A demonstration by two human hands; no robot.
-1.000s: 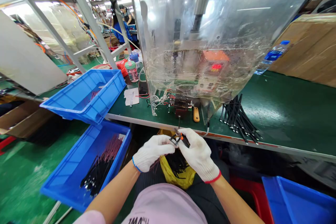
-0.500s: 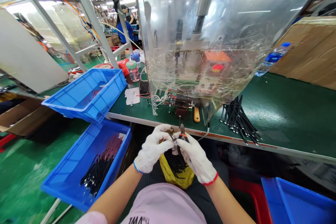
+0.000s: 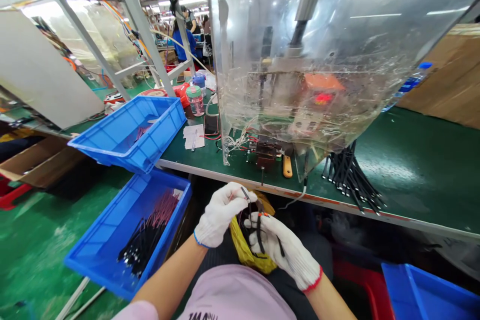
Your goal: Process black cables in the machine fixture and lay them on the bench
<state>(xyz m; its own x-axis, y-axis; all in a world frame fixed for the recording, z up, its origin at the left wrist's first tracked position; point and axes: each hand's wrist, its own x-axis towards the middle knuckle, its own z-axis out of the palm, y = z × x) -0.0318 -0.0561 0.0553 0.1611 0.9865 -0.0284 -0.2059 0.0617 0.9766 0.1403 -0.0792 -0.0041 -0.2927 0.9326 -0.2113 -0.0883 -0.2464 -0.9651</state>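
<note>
In a white knitted glove, my left hand [image 3: 221,215] pinches a thin black cable [image 3: 245,193] between thumb and fingertips. My right hand [image 3: 287,247], gloved too, is closed around pliers [image 3: 259,232] with black and orange handles, just right of the cable. The jaws of the pliers are dark and hard to make out. Both hands are above my lap, in front of the table edge. Beneath them an open yellow bag [image 3: 243,246] is partly hidden by the gloves.
On the green table [image 3: 420,180], a clear plastic shield [image 3: 258,20] surrounds a machine. A bundle of black cables [image 3: 348,175] lies right; a wooden handle [image 3: 287,166] lies near the edge. Blue bins [image 3: 97,255] stand left; another blue bin [image 3: 431,285] sits lower right. People are in the background.
The pliers have turned downward and moved away from the cable in my left hand. My right hand has lowered slightly. The camera view has shifted a little to the left.
</note>
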